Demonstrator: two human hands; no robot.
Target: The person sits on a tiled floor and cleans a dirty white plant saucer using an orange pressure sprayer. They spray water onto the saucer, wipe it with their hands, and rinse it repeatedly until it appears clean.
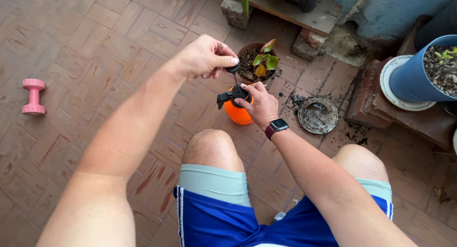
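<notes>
1. Head view: an orange spray bottle [237,114] stands upright on the brick floor [95,42], just ahead of the person's bare knees, its long axis vertical.
2. Its black pump top [232,95] sits on the bottle, with the trigger part jutting out to the left.
3. A thin rod rises straight up from the top to a black knob [232,68]; the plunger is drawn out and in line with the bottle.
4. The left hand [205,56] comes in from above, forearm reaching forward, wrist bent down, thumb and fingers pinched on the knob.
5. The right hand [261,104] wraps the pump top and the bottle's shoulder from the right, fingers curled tight around it, a dark watch [276,127] on the wrist.
6. Right behind the bottle sits a brown pot with a small plant [259,61].
7. A round saucer [317,114] with dirt in it lies to the right.
8. A pink dumbbell [33,96] lies well apart at far left.
</notes>
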